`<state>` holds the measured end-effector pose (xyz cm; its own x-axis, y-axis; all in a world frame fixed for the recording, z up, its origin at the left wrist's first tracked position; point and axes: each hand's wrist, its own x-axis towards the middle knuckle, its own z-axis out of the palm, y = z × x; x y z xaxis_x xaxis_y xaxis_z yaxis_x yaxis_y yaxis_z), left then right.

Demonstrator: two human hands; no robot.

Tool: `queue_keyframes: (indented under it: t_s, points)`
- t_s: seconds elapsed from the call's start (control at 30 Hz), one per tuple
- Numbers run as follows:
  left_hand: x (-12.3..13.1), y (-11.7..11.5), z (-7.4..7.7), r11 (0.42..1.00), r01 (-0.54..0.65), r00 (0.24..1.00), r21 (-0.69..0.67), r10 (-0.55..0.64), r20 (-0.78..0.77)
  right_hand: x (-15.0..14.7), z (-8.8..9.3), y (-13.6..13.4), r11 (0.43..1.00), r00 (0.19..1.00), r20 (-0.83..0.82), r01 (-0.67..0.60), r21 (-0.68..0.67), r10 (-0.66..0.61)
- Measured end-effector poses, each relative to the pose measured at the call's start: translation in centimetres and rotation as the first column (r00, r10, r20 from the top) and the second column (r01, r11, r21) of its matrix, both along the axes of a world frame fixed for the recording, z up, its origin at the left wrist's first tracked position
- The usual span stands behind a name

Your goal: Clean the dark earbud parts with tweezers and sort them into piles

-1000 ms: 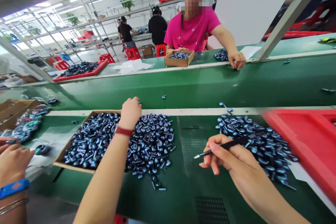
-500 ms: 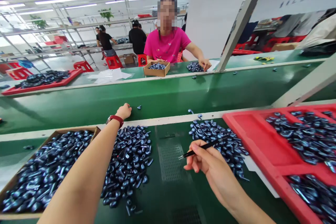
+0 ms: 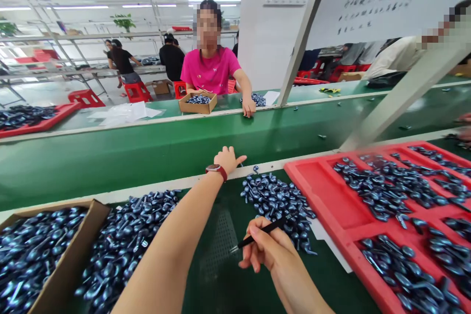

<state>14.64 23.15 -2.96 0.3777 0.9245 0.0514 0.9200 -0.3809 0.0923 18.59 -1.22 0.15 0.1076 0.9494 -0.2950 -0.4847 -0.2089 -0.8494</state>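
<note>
My left hand [image 3: 227, 159], with a red-strapped watch at the wrist, reaches over the near edge of the green conveyor belt [image 3: 147, 157]. Its thumb is spread from the fingers, and I see nothing held in it; the fingertips partly face away. Just beyond its thumb, an earbud [image 3: 255, 169] lies on the pale rail. My right hand [image 3: 270, 250] grips black tweezers [image 3: 259, 234], whose metal tips point left over a perforated panel [image 3: 222, 240]. Behind that hand lies a pile of dark blue earbuds [image 3: 274, 196]. A larger earbud pile [image 3: 121, 235] is left of my left forearm.
A cardboard box [image 3: 69, 270] full of earbuds stands at the left. On the right lies a red compartment tray [image 3: 342, 206] with more earbuds. A slanted metal post [image 3: 393, 98] rises behind it. Across the belt, a co-worker's hand [image 3: 249, 107] rests at its far edge.
My left hand has moved right along the belt, its thumb now spread out. The view has swung right. The co-worker's hand has moved from their pile to the belt's edge.
</note>
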Motion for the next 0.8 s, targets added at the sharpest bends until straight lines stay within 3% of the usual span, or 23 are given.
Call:
queue_keyframes:
  t_s: [0.13,0.23,0.43,0.63,0.8]
  points:
    - [2.6,-1.2,-0.1,0.979,0.203,0.979,-0.014,-0.203,-0.01,0.8,0.0,-0.6,0.999,1.0,-0.005,0.031,-0.008,-0.031]
    - [2.0,-0.9,0.0,0.953,0.302,0.953,-0.023,-0.302,-0.023,1.4,0.0,-1.1,0.998,0.998,-0.011,0.059,-0.01,-0.06]
    - [0.2,-0.4,1.0,0.931,0.365,0.931,0.001,-0.365,0.0,1.5,-0.3,-1.3,0.997,0.997,-0.02,0.08,0.0,-0.08]
    - [2.8,-5.5,3.0,0.829,0.551,0.818,0.09,-0.559,0.139,0.4,-0.9,-1.3,0.998,0.998,-0.03,0.059,-0.017,-0.059]
    - [4.3,-9.1,3.5,0.747,0.646,0.708,0.158,-0.663,0.243,-0.2,-1.2,-1.4,0.998,0.998,-0.016,0.065,-0.02,-0.065]
